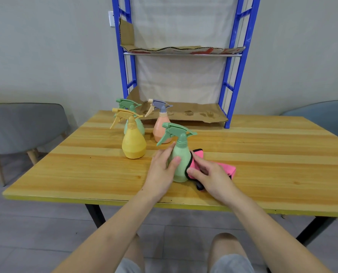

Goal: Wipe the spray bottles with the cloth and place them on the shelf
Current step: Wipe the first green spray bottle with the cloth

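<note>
Nearest green bottle [181,154] stands upright on the desk [262,146], centre of frame, just below middle. Left grip [161,171] is wrapped round its left side, thumb across the front and forefinger up toward the neck: closed on the bottle. My read: that's to stop it turning or sliding while I rub the other side.

Right grip [211,179] pinches the pink cloth [227,168], thumb pressing a fold flat against the bottle's right flank. The rest of the cloth trails right across the desk. So I'm closed on the cloth, and the cloth touches the bottle.

Looks like the wipe is under way, first bottle of four. Yellow bottle [133,142], orange bottle [161,129] and second green bottle [127,104] stand clustered left of centre, near each other and apart from my hands. None is on the shelf [182,54] yet.

Shelf sits at the desk's far edge, top centre, both levels lined with cardboard [193,113]. The lower level is close behind the orange bottle, a short reach for placing.
</note>
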Available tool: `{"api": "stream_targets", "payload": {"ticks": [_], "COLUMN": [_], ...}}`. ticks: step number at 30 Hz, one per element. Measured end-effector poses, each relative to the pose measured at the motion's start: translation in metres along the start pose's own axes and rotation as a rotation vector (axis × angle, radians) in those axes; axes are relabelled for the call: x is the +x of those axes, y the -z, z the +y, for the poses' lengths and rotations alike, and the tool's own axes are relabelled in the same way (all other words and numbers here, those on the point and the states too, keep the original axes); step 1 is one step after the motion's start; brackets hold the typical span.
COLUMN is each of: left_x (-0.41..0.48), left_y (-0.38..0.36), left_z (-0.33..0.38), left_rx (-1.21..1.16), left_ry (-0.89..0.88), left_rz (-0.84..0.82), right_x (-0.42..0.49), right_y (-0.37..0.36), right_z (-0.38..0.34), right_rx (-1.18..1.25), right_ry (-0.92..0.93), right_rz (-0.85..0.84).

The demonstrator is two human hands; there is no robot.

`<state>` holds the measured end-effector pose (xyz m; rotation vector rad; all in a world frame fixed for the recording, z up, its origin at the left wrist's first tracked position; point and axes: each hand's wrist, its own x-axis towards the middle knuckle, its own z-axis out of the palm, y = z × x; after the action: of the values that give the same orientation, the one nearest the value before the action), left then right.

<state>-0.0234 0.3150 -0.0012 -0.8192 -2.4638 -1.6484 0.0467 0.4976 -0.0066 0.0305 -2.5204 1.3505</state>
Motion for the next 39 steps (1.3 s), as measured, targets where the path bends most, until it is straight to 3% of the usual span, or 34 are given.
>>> {"api": "stream_targets", "payload": {"ticks": [5, 11, 17, 22, 28, 35, 39], "left_x": [0.000, 0.004, 0.006, 0.007, 0.007, 0.006, 0.005], "left_y": [0.007, 0.008, 0.014, 0.011, 0.015, 0.015, 0.014], "left_z": [0.006, 0.006, 0.011, 0.022, 0.023, 0.028, 0.032], "left_rx": [-0.100, 0.103, 0.074, 0.044, 0.023, 0.106, 0.009], "left_ry": [0.023, -0.030, -0.038, 0.050, 0.023, -0.018, 0.039], "left_rz": [0.013, 0.023, 0.016, 0.049, -0.036, 0.003, -0.001], "right_x": [0.000, 0.017, 0.004, -0.003, 0.003, 0.002, -0.008], "right_y": [0.002, -0.002, 0.007, 0.013, 0.007, 0.007, 0.009], "right_z": [0.002, -0.019, -0.002, -0.006, -0.024, -0.014, -0.017], "right_rx": [-0.067, -0.005, -0.056, -0.250, -0.077, -0.200, -0.192], "right_ry": [-0.004, 0.074, 0.019, 0.041, 0.079, 0.004, -0.002], "right_rz": [0.031, 0.091, 0.011, 0.017, 0.055, 0.033, 0.018]}}
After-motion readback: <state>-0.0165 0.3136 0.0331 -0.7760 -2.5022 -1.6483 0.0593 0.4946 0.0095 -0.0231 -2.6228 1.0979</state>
